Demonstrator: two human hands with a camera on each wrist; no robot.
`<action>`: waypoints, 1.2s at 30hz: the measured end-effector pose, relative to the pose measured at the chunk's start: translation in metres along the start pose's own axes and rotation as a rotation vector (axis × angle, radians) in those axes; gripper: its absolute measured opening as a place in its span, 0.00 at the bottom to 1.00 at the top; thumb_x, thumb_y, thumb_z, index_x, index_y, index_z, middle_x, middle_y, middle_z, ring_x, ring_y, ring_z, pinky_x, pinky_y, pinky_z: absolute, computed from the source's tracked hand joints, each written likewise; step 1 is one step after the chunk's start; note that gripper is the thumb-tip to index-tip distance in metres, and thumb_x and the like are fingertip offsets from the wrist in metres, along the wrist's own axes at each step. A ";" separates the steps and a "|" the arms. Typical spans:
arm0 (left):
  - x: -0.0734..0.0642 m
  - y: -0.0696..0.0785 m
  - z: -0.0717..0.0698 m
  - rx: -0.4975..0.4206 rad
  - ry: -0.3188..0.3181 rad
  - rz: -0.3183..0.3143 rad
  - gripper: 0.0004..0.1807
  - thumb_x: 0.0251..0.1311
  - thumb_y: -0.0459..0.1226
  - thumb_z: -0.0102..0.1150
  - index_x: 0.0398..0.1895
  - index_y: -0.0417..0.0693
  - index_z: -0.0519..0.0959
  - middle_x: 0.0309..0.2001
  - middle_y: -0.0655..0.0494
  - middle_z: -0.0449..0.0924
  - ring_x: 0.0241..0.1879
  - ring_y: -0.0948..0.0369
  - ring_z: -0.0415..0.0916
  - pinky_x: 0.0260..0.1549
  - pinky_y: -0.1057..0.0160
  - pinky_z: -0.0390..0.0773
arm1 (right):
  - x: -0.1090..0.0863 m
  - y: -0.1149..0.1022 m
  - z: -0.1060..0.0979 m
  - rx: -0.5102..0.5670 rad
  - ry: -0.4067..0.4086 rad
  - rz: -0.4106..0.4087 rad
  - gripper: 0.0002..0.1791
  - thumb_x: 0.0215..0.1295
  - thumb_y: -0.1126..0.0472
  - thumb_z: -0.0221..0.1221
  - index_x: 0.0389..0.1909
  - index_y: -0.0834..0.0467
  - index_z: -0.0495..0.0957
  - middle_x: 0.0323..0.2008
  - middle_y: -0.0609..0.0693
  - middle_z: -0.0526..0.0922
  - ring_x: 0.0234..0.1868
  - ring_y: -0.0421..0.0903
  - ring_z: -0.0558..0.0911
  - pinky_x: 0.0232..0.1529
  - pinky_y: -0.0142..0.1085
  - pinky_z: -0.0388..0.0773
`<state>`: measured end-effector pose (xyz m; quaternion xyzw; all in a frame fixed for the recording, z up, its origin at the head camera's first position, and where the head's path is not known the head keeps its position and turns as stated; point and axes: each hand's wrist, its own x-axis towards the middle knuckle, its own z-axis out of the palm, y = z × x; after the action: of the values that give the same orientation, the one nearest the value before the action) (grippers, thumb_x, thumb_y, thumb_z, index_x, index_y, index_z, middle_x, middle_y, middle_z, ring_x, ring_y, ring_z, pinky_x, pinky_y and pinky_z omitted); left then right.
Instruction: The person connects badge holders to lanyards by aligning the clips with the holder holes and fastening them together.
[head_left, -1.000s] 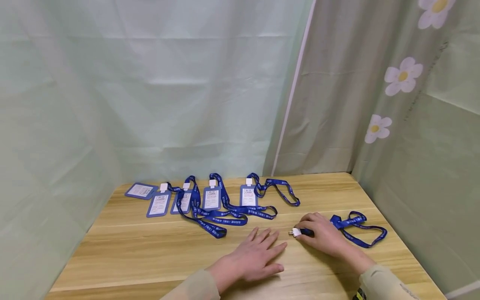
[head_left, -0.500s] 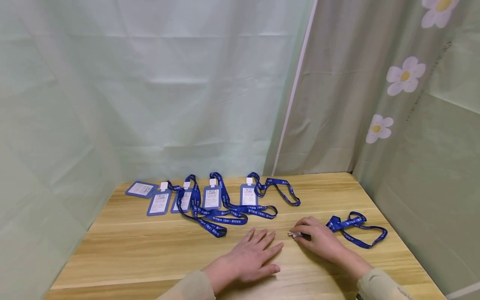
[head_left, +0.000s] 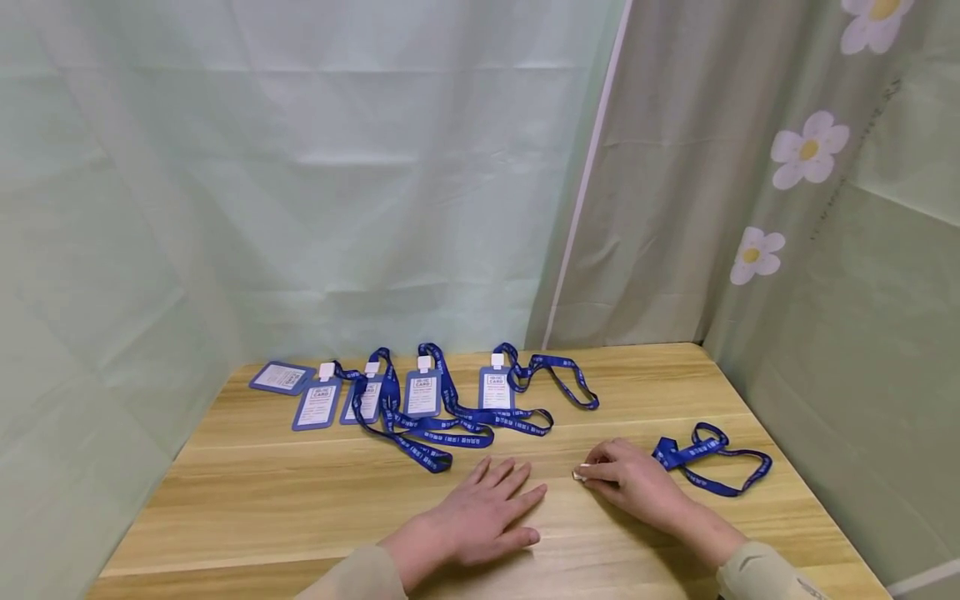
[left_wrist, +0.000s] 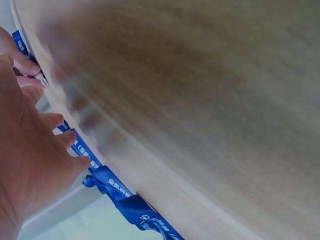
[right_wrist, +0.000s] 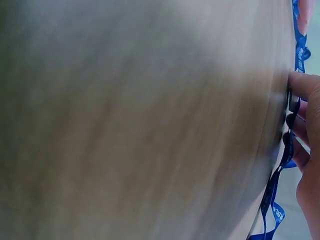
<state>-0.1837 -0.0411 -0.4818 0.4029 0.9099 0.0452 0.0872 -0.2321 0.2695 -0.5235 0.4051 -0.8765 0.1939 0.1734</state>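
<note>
In the head view my left hand [head_left: 480, 517] lies palm down over the wooden table, fingers spread, holding nothing. My right hand [head_left: 637, 483] pinches the white clip [head_left: 581, 473] of a blue lanyard [head_left: 701, 451] between thumb and fingers. Only the clip's tip shows past the fingertips. The lanyard's printed strap runs under that hand and ends in a loose loop on its right. In the right wrist view the dark blue strap [right_wrist: 270, 192] trails beneath the curled fingers. The left wrist view shows the left hand [left_wrist: 40, 145] side-on, the right hand's fingertips beyond it.
Several blue ID card holders, one of them a leftmost holder [head_left: 282, 377] without a visible strap, lie along the back of the table [head_left: 247, 508]. Blue straps [head_left: 450, 433] spread forward from the row, partly overlapping. Curtains [head_left: 375, 183] stand behind and at both sides.
The left hand has shifted left, away from the right hand. The white clip has turned in the right hand's grip and is now mostly covered by the fingers.
</note>
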 end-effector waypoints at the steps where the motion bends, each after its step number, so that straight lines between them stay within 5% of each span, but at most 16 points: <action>1: 0.000 0.000 0.000 -0.001 -0.003 -0.001 0.38 0.76 0.66 0.27 0.82 0.64 0.55 0.81 0.49 0.49 0.79 0.46 0.46 0.74 0.38 0.46 | 0.000 -0.001 -0.001 0.002 -0.011 0.010 0.16 0.60 0.58 0.74 0.49 0.44 0.90 0.42 0.38 0.83 0.43 0.39 0.80 0.42 0.38 0.81; 7: -0.009 -0.004 -0.006 -0.036 0.003 0.008 0.37 0.76 0.65 0.28 0.83 0.64 0.53 0.82 0.49 0.47 0.80 0.46 0.43 0.74 0.36 0.45 | -0.001 -0.007 -0.009 0.022 -0.125 0.228 0.24 0.64 0.50 0.71 0.61 0.47 0.83 0.54 0.43 0.83 0.56 0.46 0.79 0.56 0.52 0.79; 13: -0.034 -0.031 -0.017 -0.052 0.075 -0.042 0.36 0.78 0.61 0.35 0.82 0.58 0.56 0.82 0.46 0.46 0.79 0.42 0.43 0.73 0.33 0.45 | -0.006 -0.003 -0.012 0.094 -0.184 0.379 0.19 0.65 0.46 0.69 0.56 0.44 0.86 0.60 0.45 0.80 0.64 0.50 0.75 0.61 0.58 0.73; 19: -0.069 -0.081 -0.029 -0.067 0.127 -0.220 0.35 0.78 0.58 0.40 0.82 0.56 0.57 0.81 0.45 0.46 0.79 0.40 0.42 0.73 0.33 0.40 | -0.006 -0.002 -0.012 0.156 -0.205 0.406 0.19 0.65 0.44 0.69 0.55 0.43 0.86 0.65 0.47 0.77 0.67 0.54 0.72 0.64 0.60 0.71; 26: -0.109 -0.151 -0.031 -0.017 0.270 -0.394 0.35 0.77 0.58 0.43 0.79 0.51 0.63 0.78 0.36 0.53 0.75 0.32 0.48 0.70 0.27 0.41 | -0.007 -0.004 -0.012 0.165 -0.193 0.412 0.22 0.65 0.44 0.69 0.58 0.44 0.85 0.66 0.48 0.77 0.68 0.55 0.72 0.64 0.60 0.71; 30: -0.129 -0.192 -0.031 -0.011 0.272 -0.498 0.38 0.78 0.60 0.39 0.79 0.45 0.62 0.77 0.29 0.52 0.74 0.27 0.47 0.66 0.22 0.43 | -0.007 -0.005 -0.012 0.169 -0.174 0.393 0.22 0.65 0.45 0.69 0.58 0.46 0.85 0.65 0.50 0.78 0.67 0.55 0.73 0.63 0.60 0.71; 36: -0.155 -0.237 -0.035 -0.126 0.172 -0.695 0.44 0.78 0.62 0.29 0.79 0.36 0.55 0.76 0.22 0.45 0.72 0.22 0.40 0.63 0.19 0.37 | -0.004 -0.006 -0.012 0.184 -0.186 0.400 0.21 0.65 0.44 0.69 0.57 0.46 0.85 0.65 0.49 0.77 0.67 0.56 0.72 0.63 0.60 0.71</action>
<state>-0.2599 -0.3155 -0.4650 0.0581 0.9920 0.1025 0.0452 -0.2233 0.2741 -0.5135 0.2537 -0.9300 0.2656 0.0125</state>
